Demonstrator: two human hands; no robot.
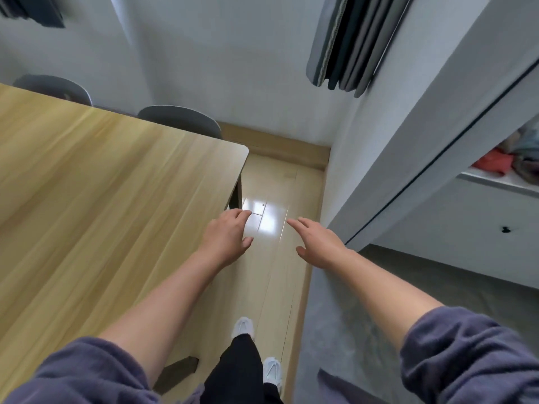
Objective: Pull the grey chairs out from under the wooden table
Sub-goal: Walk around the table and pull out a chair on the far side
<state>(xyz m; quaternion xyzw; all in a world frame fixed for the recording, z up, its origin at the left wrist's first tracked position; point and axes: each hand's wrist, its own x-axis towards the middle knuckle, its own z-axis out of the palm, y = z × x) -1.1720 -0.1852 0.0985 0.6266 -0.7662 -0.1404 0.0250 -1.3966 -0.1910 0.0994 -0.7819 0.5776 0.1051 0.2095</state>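
Currently two grey chairs [180, 120] [54, 88] sit tucked at the wooden worktop's [102, 185] far edge. Left hand [226, 236] and right hand [316, 243] reach forward over the floor, fingers loosely spread, gripping nothing.

Light wooden table with rounded corner and dark legs [102, 182]: top bare, fills left half of view. Two grey chairs with curved backrests seen along far edge, between table and wall. Nearer-corner chair [180, 119] tucked in, only backrest top shown. Second chair [52, 88] further left, likewise pushed under, backrest partly cut off by tabletop.
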